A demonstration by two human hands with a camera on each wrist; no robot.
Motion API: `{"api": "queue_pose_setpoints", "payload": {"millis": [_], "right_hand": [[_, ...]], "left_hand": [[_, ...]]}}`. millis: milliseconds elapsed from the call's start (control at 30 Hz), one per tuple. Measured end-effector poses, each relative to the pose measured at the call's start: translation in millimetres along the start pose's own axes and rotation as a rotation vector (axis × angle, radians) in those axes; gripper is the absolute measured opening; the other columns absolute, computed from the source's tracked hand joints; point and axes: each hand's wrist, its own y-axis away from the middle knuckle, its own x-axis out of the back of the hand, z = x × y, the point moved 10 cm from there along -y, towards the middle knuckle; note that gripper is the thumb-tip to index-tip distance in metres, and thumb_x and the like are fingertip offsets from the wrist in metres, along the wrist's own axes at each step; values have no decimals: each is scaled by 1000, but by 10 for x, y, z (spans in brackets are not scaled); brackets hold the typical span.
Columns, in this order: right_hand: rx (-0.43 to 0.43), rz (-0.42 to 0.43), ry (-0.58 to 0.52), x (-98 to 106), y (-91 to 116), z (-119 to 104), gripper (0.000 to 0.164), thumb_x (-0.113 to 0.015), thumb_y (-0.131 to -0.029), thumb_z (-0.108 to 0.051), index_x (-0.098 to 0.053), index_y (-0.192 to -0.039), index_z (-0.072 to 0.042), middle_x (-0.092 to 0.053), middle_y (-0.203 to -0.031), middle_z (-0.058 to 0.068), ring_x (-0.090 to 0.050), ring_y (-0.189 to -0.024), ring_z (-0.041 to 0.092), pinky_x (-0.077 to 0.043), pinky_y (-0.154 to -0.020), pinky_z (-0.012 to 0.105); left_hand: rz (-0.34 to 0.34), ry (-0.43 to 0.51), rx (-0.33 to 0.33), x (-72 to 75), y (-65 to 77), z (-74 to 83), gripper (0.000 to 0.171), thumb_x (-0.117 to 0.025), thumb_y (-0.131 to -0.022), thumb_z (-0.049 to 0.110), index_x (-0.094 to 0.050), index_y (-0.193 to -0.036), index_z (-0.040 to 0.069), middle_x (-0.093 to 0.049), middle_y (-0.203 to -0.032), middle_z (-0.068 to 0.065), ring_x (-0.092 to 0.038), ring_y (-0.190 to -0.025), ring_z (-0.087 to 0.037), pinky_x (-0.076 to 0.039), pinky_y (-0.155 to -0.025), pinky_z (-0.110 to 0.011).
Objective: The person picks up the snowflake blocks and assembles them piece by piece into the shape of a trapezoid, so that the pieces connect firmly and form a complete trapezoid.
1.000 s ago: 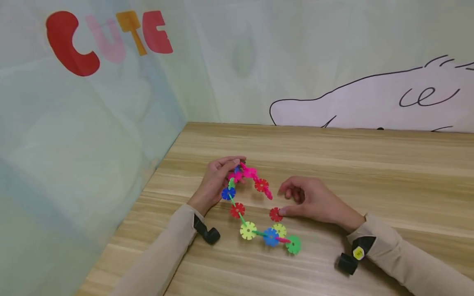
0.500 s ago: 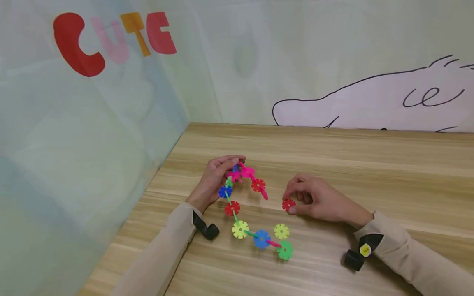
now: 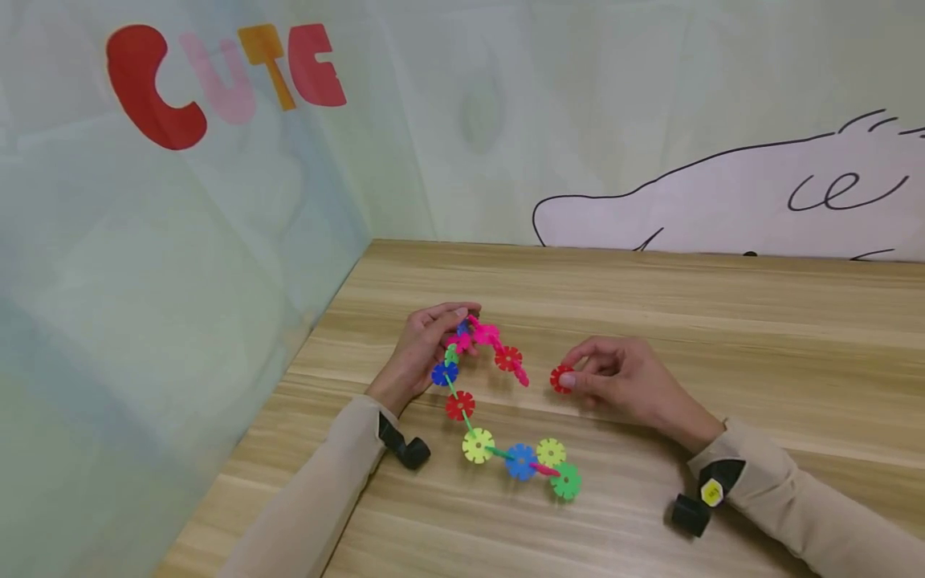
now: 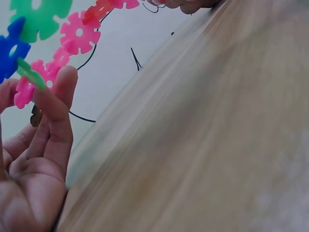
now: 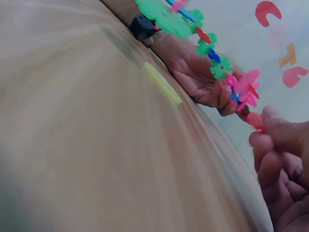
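A chain of notched plastic snowflake discs (image 3: 478,445) in pink, red, blue, green and yellow hangs from my left hand (image 3: 419,349), which pinches it near its upper bend by the pink and blue pieces. From there one arm of the chain drops toward me, ending in a green disc (image 3: 566,482); the shorter arm slopes right to a pink disc (image 3: 522,374). My right hand (image 3: 632,385) pinches a single red disc (image 3: 560,379) between thumb and fingers, just right of that pink end and apart from it. A brown piece (image 4: 35,117) shows by my left fingers.
A loose yellow disc (image 3: 551,452) lies on the wooden table (image 3: 650,297) behind the chain's green end. A printed wall cloth (image 3: 448,120) borders the table at the back and left. Each wrist wears a small black camera (image 3: 691,514).
The red disc, low by my right thumb a second ago, has been lifted up and slightly right in my right hand's pinch. The hanging chain sways a little; my left hand stays nearly still.
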Motion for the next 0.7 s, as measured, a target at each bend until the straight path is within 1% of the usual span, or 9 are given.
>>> {"api": "queue_pose_setpoints", "payload": {"millis": [67, 167, 267, 400, 567, 633, 700], "right_hand": [[-33, -6, -74, -28, 7, 15, 23, -83, -95, -17, -76, -113, -5, -75, -75, 6, -67, -60, 13, -54, -54, 24], [-73, -22, -169, -77, 16, 36, 29, -82, -96, -17, -75, -119, 1, -78, -79, 5, -70, -63, 12, -60, -59, 25], [-91, -28, -221, -101, 22, 42, 32, -79, -98, -14, -73, -123, 5, -80, -83, 2, -72, -68, 10, -63, -65, 25], [-64, -39, -249, -124, 33, 11, 30, -77, -100, -12, -71, -123, 5, -80, -81, 0, -72, -69, 10, -63, -67, 26], [-27, -92, -304, -218, 54, -34, 28, -76, -101, -12, -69, -120, 7, -78, -78, -1, -71, -66, 9, -62, -64, 26], [-11, -110, -313, -251, 61, -52, 25, -74, -101, -11, -68, -118, 8, -77, -76, -1, -70, -65, 9, -60, -61, 25], [-3, -122, -312, -276, 66, -65, 23, -74, -101, -10, -68, -116, 7, -76, -75, -2, -69, -64, 9, -58, -59, 24]], "left_hand": [[-3, 5, -5, -1, -2, 2, 43, -52, -112, 17, -58, -144, -11, -70, -133, -14, -76, -63, -12, -59, -59, -17], [-3, 6, -7, -3, -4, 1, 43, -53, -112, 17, -58, -144, -11, -71, -132, -14, -76, -63, -12, -59, -61, -17], [-1, 0, -8, -3, -6, 1, 42, -54, -112, 18, -59, -143, -10, -71, -132, -14, -77, -64, -12, -58, -60, -16], [1, -7, -11, 2, -8, 1, 41, -54, -112, 19, -61, -142, -9, -72, -132, -15, -77, -64, -12, -56, -58, -16], [2, -11, -19, 1, -3, 10, 42, -54, -112, 19, -61, -142, -9, -72, -132, -15, -76, -63, -12, -54, -54, -15], [0, -12, -23, -4, -2, 15, 42, -54, -112, 18, -60, -142, -10, -72, -132, -15, -76, -63, -11, -54, -55, -15], [-3, -4, -22, -9, 0, 16, 43, -54, -112, 17, -59, -143, -11, -71, -132, -16, -76, -63, -12, -57, -58, -16]]}}
